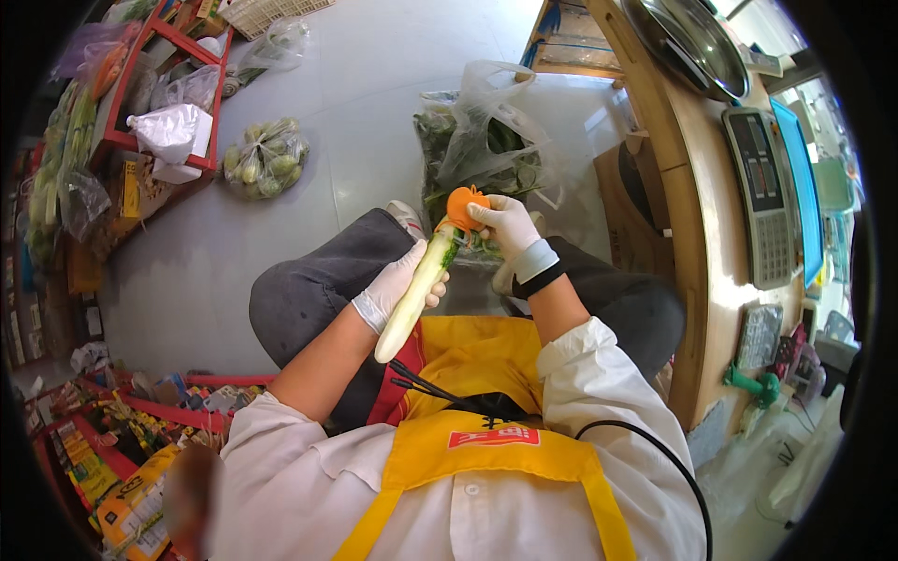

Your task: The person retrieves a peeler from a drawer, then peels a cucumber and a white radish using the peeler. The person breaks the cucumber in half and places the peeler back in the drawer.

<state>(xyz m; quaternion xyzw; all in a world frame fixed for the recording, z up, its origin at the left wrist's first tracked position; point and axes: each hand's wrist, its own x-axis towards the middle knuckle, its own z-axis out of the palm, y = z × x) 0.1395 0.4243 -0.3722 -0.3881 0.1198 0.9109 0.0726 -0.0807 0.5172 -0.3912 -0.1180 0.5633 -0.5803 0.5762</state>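
Observation:
A long, mostly peeled cucumber [417, 298] slants across my lap, pale along its length with dark green skin left near its far end. My gloved left hand [403, 280] wraps around its middle. In my gloved right hand [506, 223] is an orange peeler [463, 207], touching the cucumber's far end; its blade is partly hidden there. Below and beyond my hands, a clear plastic bag [484, 133] with green vegetables lies on the floor between my feet.
A tied bag of round green vegetables [265, 158] sits on the floor at left, near a red-framed shelf [210, 119] with produce. To the right, a wooden counter [691, 280] carries a weighing scale [761, 200] and a steel pan [691, 45]. A cardboard box [628, 210] stands beneath it.

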